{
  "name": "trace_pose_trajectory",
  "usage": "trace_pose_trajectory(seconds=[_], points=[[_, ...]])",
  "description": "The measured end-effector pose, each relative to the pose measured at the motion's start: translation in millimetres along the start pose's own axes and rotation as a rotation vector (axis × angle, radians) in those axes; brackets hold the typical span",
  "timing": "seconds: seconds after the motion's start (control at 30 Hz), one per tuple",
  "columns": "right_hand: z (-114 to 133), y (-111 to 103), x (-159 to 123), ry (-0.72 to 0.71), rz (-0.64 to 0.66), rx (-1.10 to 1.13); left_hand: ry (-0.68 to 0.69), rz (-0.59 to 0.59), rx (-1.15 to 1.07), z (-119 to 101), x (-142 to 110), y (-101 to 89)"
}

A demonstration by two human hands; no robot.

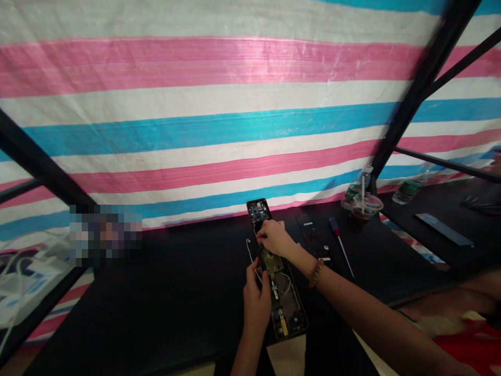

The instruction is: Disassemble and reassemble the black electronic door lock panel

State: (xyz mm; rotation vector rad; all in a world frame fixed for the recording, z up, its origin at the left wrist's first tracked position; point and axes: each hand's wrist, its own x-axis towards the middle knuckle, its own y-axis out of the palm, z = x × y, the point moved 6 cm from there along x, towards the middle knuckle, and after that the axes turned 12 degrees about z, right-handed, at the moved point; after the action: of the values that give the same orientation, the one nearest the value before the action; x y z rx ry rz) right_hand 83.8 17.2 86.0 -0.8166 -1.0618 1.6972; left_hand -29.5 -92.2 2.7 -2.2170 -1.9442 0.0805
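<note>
A long, narrow electronic device with its case open (277, 264) lies on the black table, showing a circuit board at its far end, a metal plate in the middle and brass-coloured connectors at the near end. My left hand (257, 295) is at its left side, thumb and index finger closed around a thin white cable (249, 249) whose free end points away from me. Over the device's upper half, my right hand (276, 238) pinches with fingertips inside the case; what it grips is hidden. A bracelet circles that wrist.
Right of the device lie a dark flat panel (313, 237) and a screwdriver (341, 245). A plastic cup with a straw (365, 208) and bottles stand farther back. A power strip with cables (31, 287) is at left. Striped sheeting (235, 125) hangs behind; another person's arm is at right.
</note>
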Motion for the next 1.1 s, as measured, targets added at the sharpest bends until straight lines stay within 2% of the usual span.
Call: trace_pose_trajectory(seconds=[0.87,1.1], points=[[0.1,1.3,-2.3,-0.051,-0.012,0.011,0.009,0.002,0.016,-1.5,-0.8,0.9],[0.9,3.1,-2.9,-0.054,-0.009,-0.002,-0.027,0.02,0.014,2.6,-0.6,2.1]])
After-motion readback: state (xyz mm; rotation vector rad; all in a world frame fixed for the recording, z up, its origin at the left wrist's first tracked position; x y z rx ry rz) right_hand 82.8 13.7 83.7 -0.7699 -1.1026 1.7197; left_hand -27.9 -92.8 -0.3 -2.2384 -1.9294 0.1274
